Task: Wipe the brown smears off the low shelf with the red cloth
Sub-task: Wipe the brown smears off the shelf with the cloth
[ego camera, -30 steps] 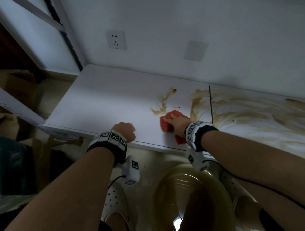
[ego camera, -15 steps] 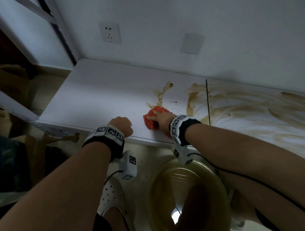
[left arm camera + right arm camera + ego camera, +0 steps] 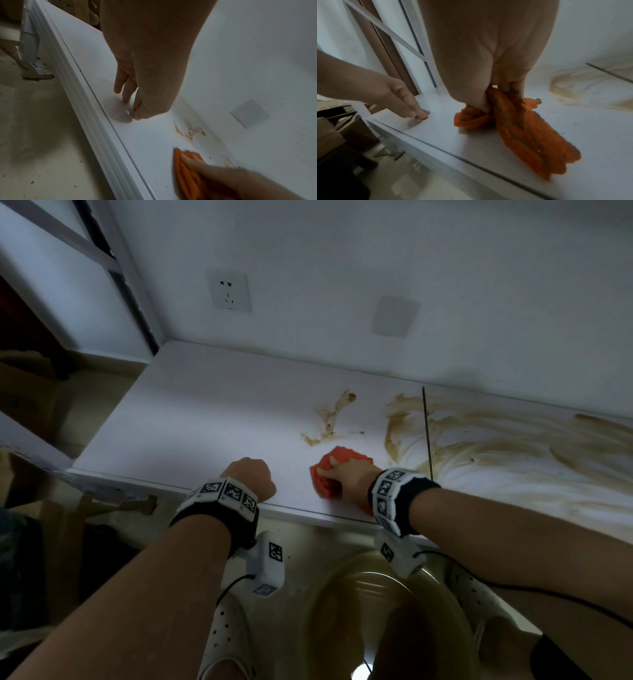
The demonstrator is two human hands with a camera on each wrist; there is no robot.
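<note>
The low white shelf [image 3: 205, 422] carries a small brown smear [image 3: 327, 422] in its middle and broad brown smears [image 3: 513, 446] to the right. My right hand [image 3: 349, 477] grips the bunched red cloth [image 3: 346, 455] and presses it on the shelf just below the small smear, near the front edge. In the right wrist view the fingers dig into the folds of the cloth [image 3: 522, 128]. My left hand [image 3: 251, 477] holds nothing and rests its fingertips [image 3: 126, 97] on the shelf to the left of the cloth, close to the front edge.
A round basin [image 3: 325, 594] of brownish water stands on the floor under my arms, between my white shoes [image 3: 226, 642]. A dark seam [image 3: 426, 433] crosses the shelf. The wall behind has a socket [image 3: 230, 291] and a blank plate [image 3: 394, 316]. Cardboard boxes [image 3: 27, 392] sit left.
My right hand slid the cloth left under the small smear, then back a little to the right and toward the front edge. The left hand stayed in place.
</note>
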